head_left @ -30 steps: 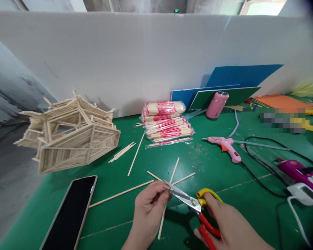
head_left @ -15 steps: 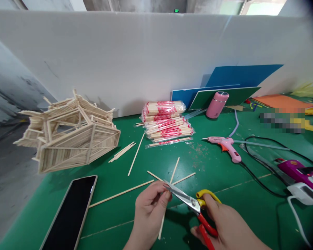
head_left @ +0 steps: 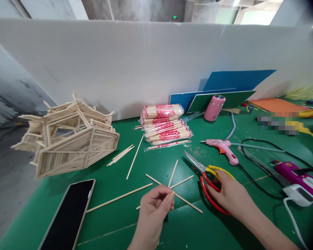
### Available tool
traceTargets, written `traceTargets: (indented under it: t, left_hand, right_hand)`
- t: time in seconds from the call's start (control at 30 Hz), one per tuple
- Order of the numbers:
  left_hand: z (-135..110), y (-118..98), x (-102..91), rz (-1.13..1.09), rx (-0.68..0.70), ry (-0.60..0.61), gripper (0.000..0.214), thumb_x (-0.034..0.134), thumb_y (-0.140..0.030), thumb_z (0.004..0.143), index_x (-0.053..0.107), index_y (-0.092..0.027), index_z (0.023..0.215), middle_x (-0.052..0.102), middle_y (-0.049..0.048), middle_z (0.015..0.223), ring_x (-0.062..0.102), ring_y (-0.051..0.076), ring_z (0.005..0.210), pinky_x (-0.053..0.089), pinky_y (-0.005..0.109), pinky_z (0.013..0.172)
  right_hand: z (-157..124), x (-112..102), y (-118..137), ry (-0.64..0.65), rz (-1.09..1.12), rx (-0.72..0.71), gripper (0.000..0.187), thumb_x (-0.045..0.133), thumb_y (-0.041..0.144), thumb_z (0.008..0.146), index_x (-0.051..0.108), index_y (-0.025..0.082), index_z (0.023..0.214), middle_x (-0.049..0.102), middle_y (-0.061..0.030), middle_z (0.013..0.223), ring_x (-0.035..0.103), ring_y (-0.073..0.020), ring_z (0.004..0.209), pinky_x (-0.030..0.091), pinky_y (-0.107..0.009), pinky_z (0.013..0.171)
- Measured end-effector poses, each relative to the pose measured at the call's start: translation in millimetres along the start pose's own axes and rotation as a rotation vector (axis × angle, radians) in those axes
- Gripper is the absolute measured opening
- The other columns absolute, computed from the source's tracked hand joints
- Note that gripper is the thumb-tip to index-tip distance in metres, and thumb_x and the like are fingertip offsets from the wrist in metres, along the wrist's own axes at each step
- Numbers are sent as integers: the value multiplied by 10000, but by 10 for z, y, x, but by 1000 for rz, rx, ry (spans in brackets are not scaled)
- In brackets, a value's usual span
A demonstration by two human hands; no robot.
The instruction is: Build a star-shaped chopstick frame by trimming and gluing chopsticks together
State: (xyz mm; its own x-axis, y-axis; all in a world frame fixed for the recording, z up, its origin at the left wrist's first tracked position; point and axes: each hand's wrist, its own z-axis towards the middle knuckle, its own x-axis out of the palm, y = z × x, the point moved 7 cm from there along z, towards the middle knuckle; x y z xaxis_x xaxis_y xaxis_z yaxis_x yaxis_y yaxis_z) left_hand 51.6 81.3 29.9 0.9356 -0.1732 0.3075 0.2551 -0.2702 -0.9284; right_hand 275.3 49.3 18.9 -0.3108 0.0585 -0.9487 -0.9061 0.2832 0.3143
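- Gripping scissors (head_left: 203, 169) by their handles, my right hand (head_left: 231, 194) is holding them near the glue gun (head_left: 225, 148).
- My left hand (head_left: 155, 205) is pinching closed by 3 crossing sticks (head_left: 188, 202); on what, I cannot tell.

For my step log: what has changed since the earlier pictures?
The right hand has drawn the scissors away from the left hand, rightward and farther from the person, keeping hold of them. The left hand stays pinched over the crossed sticks. The glue gun, phone and stick model stayed put.
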Motion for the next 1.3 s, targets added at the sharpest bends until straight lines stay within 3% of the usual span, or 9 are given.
traceTargets:
  t: [0.1,0.23,0.33,0.47,0.6,0.97,1.3]
  left_hand:
    - [15,41,-27,-57,-62,-54,154,672,-260,637,581,-137,618,480,-34,520,398,63,494,316,179,495]
    - [28,70,20,-147,-131,-38,179,669,-270,642,555,-136,610,473,-38,518,381,57,493,299,174,495]
    - [16,88,96,-187,-176,9,180,656,-251,659,538,-132,593,462,-40,503,373,56,490,286,176,496]
    - [-12,103,186,-243,-224,79,174,628,-234,690,523,-134,595,464,-36,500,376,62,492,276,188,498]
    - [-39,80,220,-282,-228,122,173,619,-231,701,518,-133,600,466,-34,506,376,64,498,286,195,513]
    - [-80,100,285,-213,-242,112,153,649,-218,669,541,-130,606,474,-32,523,377,66,509,282,190,515]
    - [-49,123,289,-312,-243,174,131,614,-206,703,534,-136,626,459,-30,530,370,72,513,277,201,518]
  right_hand:
    - [21,-50,-47,-89,-28,-64,384,465,399,758,516,130,1028,592,-116,964,581,-237,846,453,-335,661]
    - [-25,-224,36,-166,-20,-109,329,472,422,764,568,163,943,571,-97,963,568,-226,836,453,-346,706]
    - [-102,-363,288,-200,249,-165,222,464,339,800,552,210,958,578,-52,935,563,-183,832,448,-303,731]
    - [-219,-321,820,-41,671,-380,155,457,244,816,576,209,910,593,-36,848,558,-146,787,456,-256,702]
    - [-263,-222,1058,70,859,-409,180,469,228,818,597,212,945,588,-41,866,558,-142,802,461,-264,717]
    - [-247,-207,1021,71,944,-352,146,479,245,818,609,190,780,565,-29,749,539,-134,696,448,-252,642]
    - [-200,-99,935,96,1065,-264,127,481,257,825,591,204,790,537,-15,770,512,-130,713,424,-235,639]
